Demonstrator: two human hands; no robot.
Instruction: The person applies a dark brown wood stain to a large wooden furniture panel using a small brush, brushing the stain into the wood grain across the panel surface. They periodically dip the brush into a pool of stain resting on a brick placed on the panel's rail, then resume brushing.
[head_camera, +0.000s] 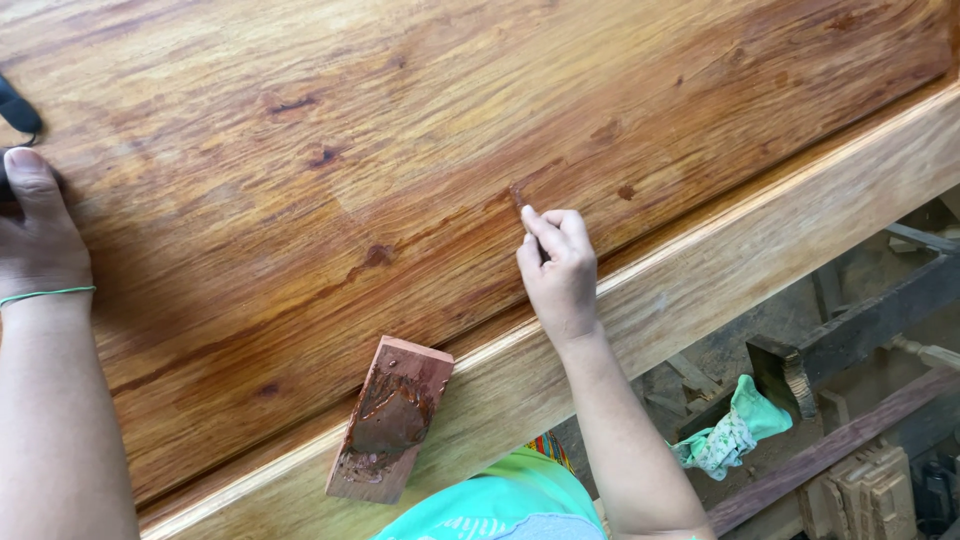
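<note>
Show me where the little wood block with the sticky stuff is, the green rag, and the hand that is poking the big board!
small wood block (391, 418), head view, on its glossy smeared top face.
green rag (733, 428), head view, on the bunched cloth's middle.
right hand (558, 268), head view, on the back of the hand.

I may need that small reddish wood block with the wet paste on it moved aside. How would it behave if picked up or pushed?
The small wood block looks rigid and probably light for one hand. It lies flat on the sloping edge rail, so it would likely slide, not roll. Its top carries glossy wet paste, so gripping there could be slippery and messy; the bare edges seem safer.
</note>
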